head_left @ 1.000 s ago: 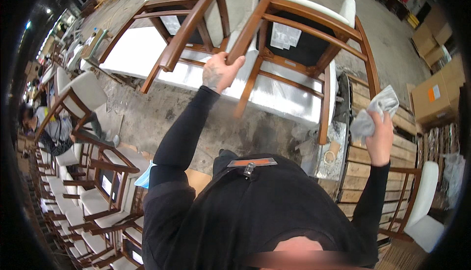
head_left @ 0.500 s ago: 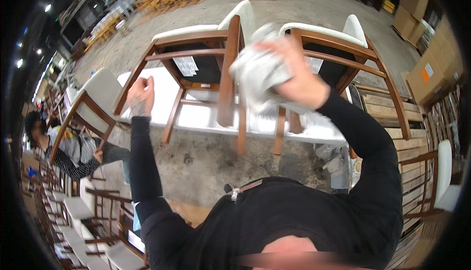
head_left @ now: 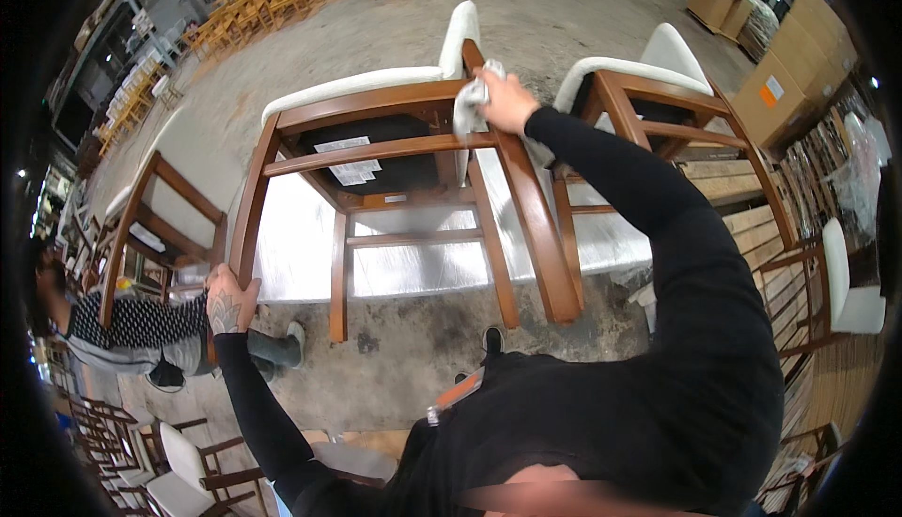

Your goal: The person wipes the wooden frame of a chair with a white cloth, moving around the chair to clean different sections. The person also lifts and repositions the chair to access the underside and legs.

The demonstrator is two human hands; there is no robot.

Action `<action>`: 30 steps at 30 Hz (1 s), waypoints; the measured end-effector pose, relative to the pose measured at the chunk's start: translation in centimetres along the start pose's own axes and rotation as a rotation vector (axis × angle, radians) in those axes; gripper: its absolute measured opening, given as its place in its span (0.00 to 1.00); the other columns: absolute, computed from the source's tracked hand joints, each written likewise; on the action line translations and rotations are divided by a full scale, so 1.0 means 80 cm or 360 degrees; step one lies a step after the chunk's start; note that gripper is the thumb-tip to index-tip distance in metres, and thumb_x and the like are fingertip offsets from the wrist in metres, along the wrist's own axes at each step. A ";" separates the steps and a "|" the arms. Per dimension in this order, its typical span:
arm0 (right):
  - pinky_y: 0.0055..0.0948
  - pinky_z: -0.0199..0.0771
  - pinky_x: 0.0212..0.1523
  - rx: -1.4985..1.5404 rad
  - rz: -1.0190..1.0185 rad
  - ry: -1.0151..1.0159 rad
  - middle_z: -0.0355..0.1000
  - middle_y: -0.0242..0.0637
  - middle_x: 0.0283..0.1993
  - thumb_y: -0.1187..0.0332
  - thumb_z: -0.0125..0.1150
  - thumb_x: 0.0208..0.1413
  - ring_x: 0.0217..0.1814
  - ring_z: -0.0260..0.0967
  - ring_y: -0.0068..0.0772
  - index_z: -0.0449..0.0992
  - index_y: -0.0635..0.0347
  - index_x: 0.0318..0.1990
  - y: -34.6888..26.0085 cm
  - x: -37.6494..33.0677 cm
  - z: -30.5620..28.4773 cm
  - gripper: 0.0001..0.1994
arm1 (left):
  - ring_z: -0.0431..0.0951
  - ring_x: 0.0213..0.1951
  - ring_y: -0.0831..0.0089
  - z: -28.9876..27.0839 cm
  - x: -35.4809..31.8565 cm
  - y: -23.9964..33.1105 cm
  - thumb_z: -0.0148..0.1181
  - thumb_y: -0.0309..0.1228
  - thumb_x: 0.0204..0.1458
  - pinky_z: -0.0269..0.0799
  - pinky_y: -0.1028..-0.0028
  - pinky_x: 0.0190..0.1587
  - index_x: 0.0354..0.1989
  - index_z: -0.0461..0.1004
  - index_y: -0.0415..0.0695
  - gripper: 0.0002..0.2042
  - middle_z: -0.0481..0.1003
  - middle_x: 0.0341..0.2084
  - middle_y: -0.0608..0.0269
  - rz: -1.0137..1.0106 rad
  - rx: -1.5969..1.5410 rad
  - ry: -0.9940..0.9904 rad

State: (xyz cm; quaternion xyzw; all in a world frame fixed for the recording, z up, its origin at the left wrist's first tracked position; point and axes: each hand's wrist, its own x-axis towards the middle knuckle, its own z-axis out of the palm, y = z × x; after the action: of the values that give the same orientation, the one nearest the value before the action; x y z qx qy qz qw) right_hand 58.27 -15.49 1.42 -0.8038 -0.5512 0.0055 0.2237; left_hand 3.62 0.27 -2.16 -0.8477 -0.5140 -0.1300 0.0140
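Head view: wood-framed upholstered chair [head_left: 413, 169] lies tipped on the film-covered desk [head_left: 291, 249], likely stiff, fairly heavy, slick, best gripped by its legs [head_left: 252, 207]; left hand [head_left: 232, 299], at the desk's left end, curls round one; right hand [head_left: 508, 103], above the desk, clutches soft cloth [head_left: 469, 103].

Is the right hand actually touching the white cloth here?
Touching. The head view shows the right hand with its fingers pressed over the bunched white cloth, no gap between them.

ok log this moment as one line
left hand: grips chair leg | right hand: holds cloth at chair frame | beside: second chair
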 end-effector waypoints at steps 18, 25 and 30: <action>0.49 0.43 0.78 0.0071 -0.0775 -0.0402 0.46 0.54 0.77 0.61 0.63 0.58 0.80 0.43 0.55 0.49 0.41 0.77 0.002 0.010 -0.009 0.41 | 0.78 0.38 0.41 -0.044 -0.007 -0.006 0.64 0.29 0.44 0.73 0.54 0.42 0.48 0.64 0.33 0.24 0.76 0.33 0.36 0.0062 -0.0658 -0.0473; 0.53 0.52 0.76 -0.0559 -0.0897 -0.0214 0.47 0.52 0.77 0.85 0.67 0.35 0.79 0.47 0.55 0.41 0.36 0.78 -0.114 0.079 0.055 0.61 | 0.80 0.37 0.39 -0.047 -0.004 -0.006 0.61 0.27 0.45 0.75 0.54 0.43 0.57 0.63 0.31 0.29 0.77 0.32 0.35 0.0190 -0.0918 -0.0427; 0.44 0.62 0.72 -0.0216 -0.1222 -0.0073 0.49 0.53 0.75 0.87 0.61 0.41 0.76 0.52 0.56 0.41 0.36 0.78 -0.289 0.166 0.150 0.57 | 0.80 0.35 0.38 -0.049 -0.002 -0.009 0.60 0.29 0.45 0.76 0.52 0.41 0.55 0.63 0.28 0.28 0.77 0.30 0.34 0.0178 -0.0983 -0.0497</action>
State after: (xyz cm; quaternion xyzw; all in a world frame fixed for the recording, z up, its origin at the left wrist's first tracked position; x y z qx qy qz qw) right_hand 39.97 7.35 2.24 -0.5517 -0.8158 -0.0970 0.1435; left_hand 2.15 -0.12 1.49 -0.8485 -0.3991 -0.1472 -0.3149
